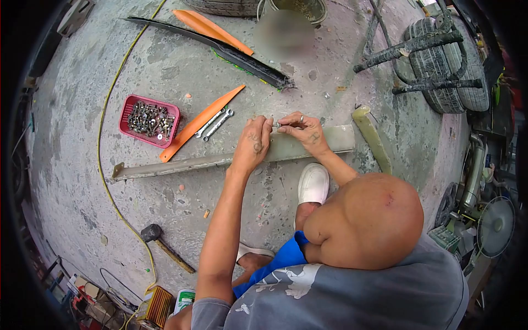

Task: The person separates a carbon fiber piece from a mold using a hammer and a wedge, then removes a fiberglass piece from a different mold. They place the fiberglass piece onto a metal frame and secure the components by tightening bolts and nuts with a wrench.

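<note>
My left hand (254,144) and my right hand (304,132) meet above a long grey-beige panel (335,137) on the floor. Between their fingertips is a small metal fastener (276,125), with the fingers of both hands pinched at it; its exact shape is too small to tell. To the left, two wrenches (218,124) lie beside an orange strip (201,122). A pink basket (122,118) further left holds several bolts, nuts and washers.
A hammer (155,237) lies at the lower left near a yellow hose (100,132). Black and orange strips lie beyond the wrenches. A beige piece (374,137) rests right of the panel. Tires (432,66) and a dark metal frame (410,52) stand at the upper right.
</note>
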